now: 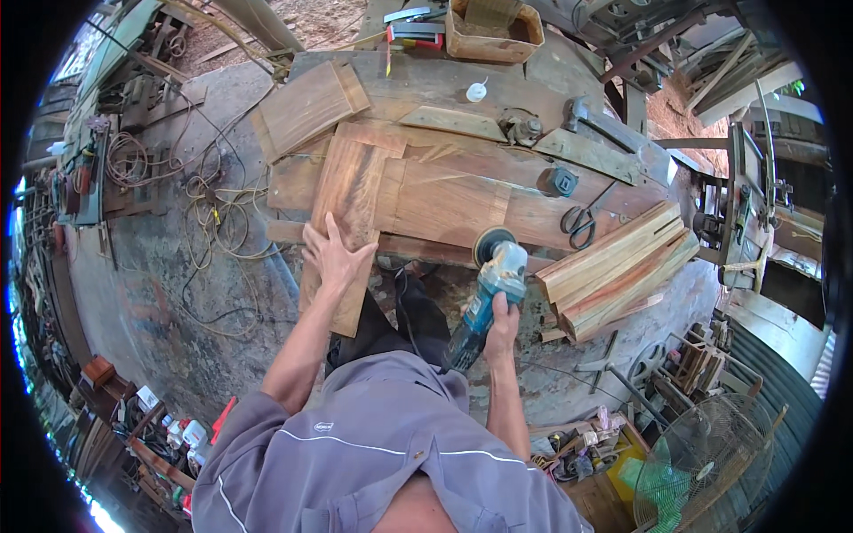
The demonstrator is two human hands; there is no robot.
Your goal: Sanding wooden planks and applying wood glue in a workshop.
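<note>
My right hand (504, 330) is wrapped round the body of a teal angle grinder (484, 302). A round sanding disc (491, 243) at the grinder's head is by the near edge of the bench, at the right end of a flat wooden panel (444, 204). With fingers spread, my left hand (336, 258) rests on a brown wooden board (357, 182) that lies crosswise against that panel. The board's near end juts past the bench edge toward me.
Right of the grinder lies a stack of wooden strips (613, 271). Scissors (582, 222), a tape measure (560, 181) and a hammer (582, 115) are on the bench. Another panel (311, 107) sits far left. Tangled cords (218, 218) cover the floor; a fan (706, 466) stands lower right.
</note>
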